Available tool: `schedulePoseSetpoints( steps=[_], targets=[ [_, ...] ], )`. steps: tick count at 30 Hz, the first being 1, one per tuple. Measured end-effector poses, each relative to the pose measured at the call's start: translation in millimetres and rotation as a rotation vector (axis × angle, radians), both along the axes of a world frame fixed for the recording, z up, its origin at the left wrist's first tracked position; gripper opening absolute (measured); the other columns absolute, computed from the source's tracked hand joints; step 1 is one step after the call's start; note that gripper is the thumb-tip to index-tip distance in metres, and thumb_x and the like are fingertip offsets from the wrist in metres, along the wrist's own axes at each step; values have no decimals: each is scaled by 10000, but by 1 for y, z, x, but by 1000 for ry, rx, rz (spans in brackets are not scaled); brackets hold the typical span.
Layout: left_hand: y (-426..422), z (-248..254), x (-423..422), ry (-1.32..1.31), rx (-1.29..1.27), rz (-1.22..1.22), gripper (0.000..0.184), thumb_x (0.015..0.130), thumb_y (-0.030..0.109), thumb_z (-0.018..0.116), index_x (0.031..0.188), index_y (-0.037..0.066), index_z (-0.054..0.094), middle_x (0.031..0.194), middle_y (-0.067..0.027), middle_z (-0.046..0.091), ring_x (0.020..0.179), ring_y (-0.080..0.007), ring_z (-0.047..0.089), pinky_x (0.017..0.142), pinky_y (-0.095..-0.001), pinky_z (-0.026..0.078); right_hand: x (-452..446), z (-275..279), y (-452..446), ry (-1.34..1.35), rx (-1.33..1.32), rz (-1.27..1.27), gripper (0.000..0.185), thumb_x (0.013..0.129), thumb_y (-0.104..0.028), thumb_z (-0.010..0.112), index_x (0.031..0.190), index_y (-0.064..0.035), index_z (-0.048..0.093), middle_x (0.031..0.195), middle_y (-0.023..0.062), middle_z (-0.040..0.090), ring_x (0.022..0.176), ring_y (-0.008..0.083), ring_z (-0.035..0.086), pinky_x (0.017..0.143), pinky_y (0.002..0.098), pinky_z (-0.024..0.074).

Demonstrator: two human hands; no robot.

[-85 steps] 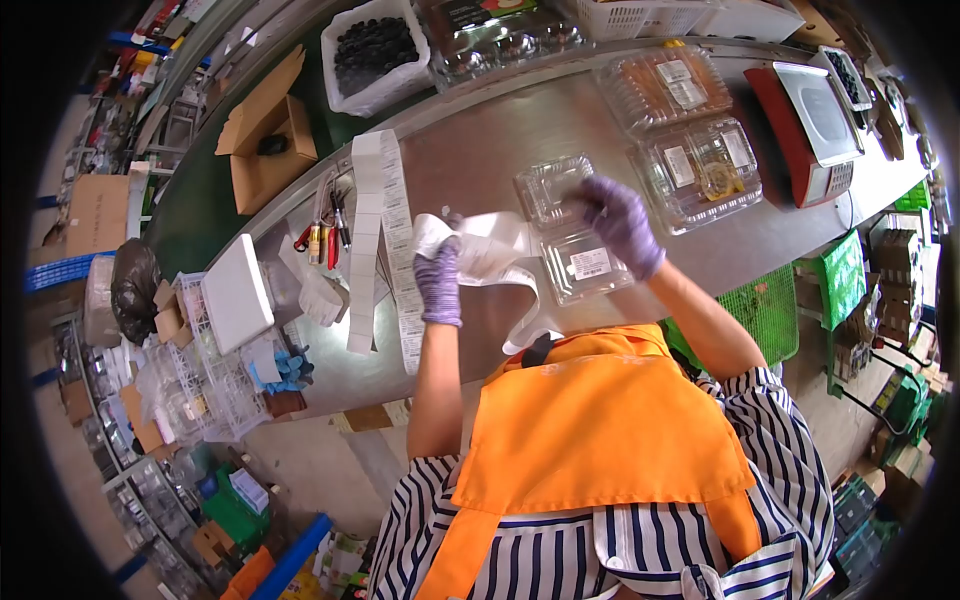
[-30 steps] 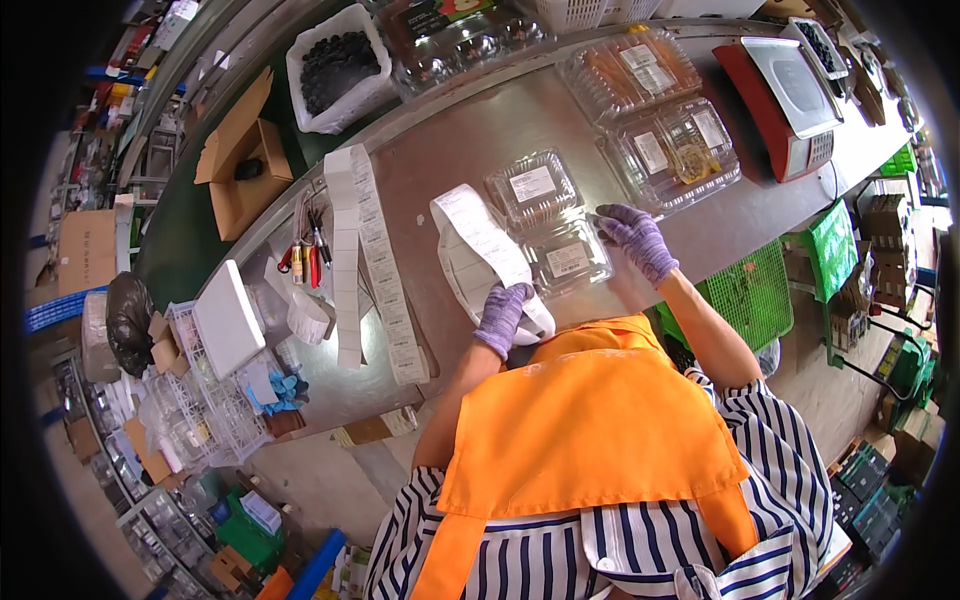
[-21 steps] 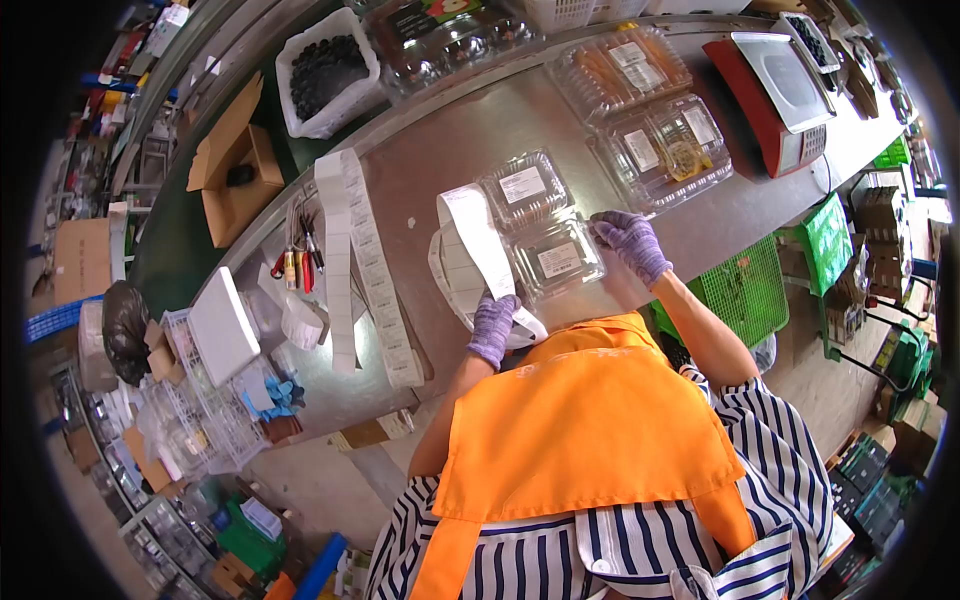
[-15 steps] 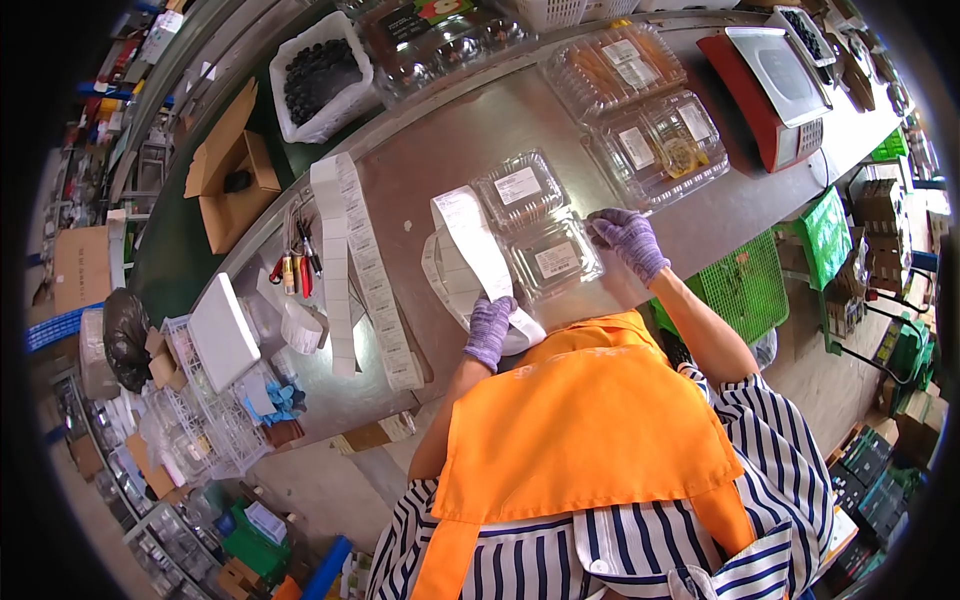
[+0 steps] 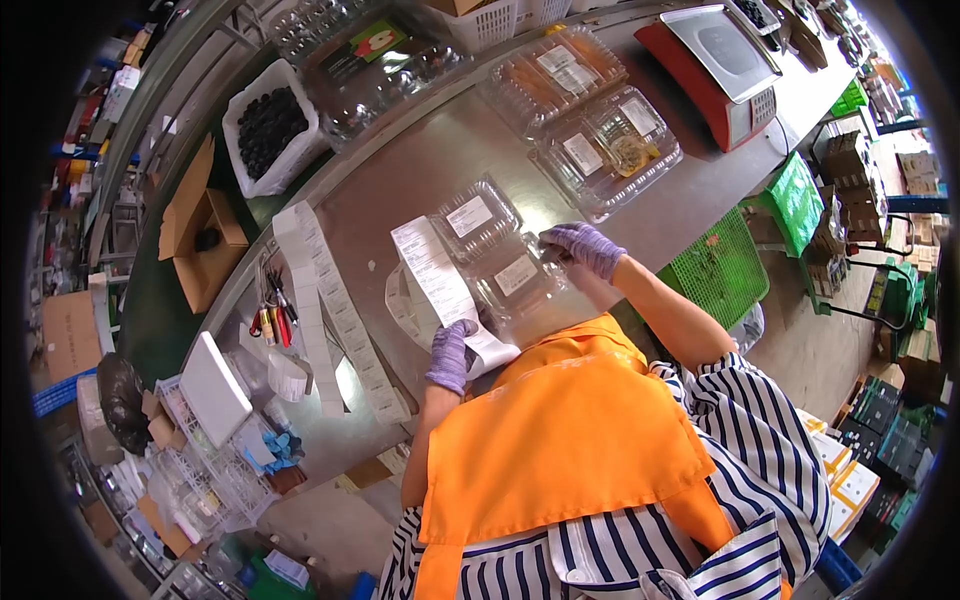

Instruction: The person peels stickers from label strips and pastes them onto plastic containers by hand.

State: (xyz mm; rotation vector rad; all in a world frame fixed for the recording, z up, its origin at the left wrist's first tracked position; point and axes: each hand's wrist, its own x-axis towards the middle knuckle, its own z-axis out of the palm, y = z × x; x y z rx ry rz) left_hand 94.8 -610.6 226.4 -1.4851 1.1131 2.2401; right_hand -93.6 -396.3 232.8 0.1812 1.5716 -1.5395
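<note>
My left hand (image 5: 451,356), in a purple glove, is closed on a long strip of printed labels (image 5: 432,272) that curls over the metal table. My right hand (image 5: 585,249), gloved alike, has its fingers bent at the right edge of a clear plastic box (image 5: 512,283) with a white label on its lid. Whether the fingertips grip that edge cannot be made out. Just behind this box, a second labelled clear box (image 5: 475,217) lies closed. Two larger clear boxes, one with orange contents (image 5: 558,80) and one with yellowish contents (image 5: 609,150), stand farther back.
A red scale (image 5: 709,78) stands at the back right. More label strips (image 5: 335,310) lie left, beside pens and tools (image 5: 275,318). Beyond are an open carton (image 5: 200,240), a white tub of dark fruit (image 5: 271,130) and a white lid (image 5: 214,390). A green basket (image 5: 715,268) is at right.
The view has shifted, so the table's things appear farther left. Earlier my right hand was blurred over the back box, which had no label; now that box bears one. My left hand has come nearer my body.
</note>
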Motion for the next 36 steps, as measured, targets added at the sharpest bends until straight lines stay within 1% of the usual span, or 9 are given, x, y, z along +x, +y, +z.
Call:
schedulePoseSetpoints(
  steps=[6,10,18,19,22,23,26,29,36],
  targets=[
    [-10,-16,0,-29,-45,16,315,634,61,618,931,-24,551,764,-125,582,648,-293,582,621,-413,497,5,23,-7,276,105,364,239,775,-249,656,906,-49,651,828,52,645,777,121,570,753,236,442],
    [0,-8,5,60,10,17,344,671,71,610,995,-30,547,835,-101,572,684,-246,573,621,-348,491,11,26,0,152,-82,245,169,764,-167,666,889,-55,652,837,18,634,808,101,555,782,228,425],
    [-4,20,-8,175,-79,2,359,794,197,623,1063,-25,534,926,-110,587,774,-216,588,694,-329,501,-24,27,21,7,-776,-645,276,835,-181,586,1045,-34,485,949,113,581,858,223,582,755,391,507],
    [-4,23,-11,207,-128,-53,392,809,260,618,1068,-21,534,928,-105,588,772,-205,588,695,-310,497,-28,25,27,-96,-809,-679,259,852,-175,556,1069,-50,488,1027,123,558,979,285,545,864,411,467],
    [-1,39,-20,265,-57,-38,401,820,282,601,1069,-24,529,941,-98,589,778,-199,590,697,-290,492,-52,-15,29,-117,-751,-735,255,860,-182,542,1060,-37,480,1036,146,551,1002,299,535,880,433,453],
    [-2,36,-21,282,-55,-18,405,820,291,594,1073,-17,526,949,-99,591,787,-202,593,690,-296,499,-57,-21,24,-129,-669,-827,160,846,-175,564,966,-80,514,894,65,576,747,216,567,649,363,512],
    [-3,32,-22,316,10,67,405,818,311,575,1082,9,519,970,-102,595,816,-210,603,659,-322,522,-60,4,6,-65,-666,-1011,143,849,-183,560,934,-77,518,826,52,563,742,203,566,623,367,507],
    [-4,34,-22,307,117,130,388,799,317,561,1082,56,514,989,-105,599,848,-232,611,580,-382,554,-62,3,6,-78,-663,-1102,129,870,-180,517,937,-70,503,858,76,565,809,243,581,712,408,503],
    [-5,39,-23,322,59,77,253,834,225,551,1017,49,549,858,-78,612,700,-144,607,455,-237,499,-58,2,18,-216,-471,-911,304,909,-291,419,1057,-29,464,1030,145,573,918,297,580,799,443,482]
  ],
)
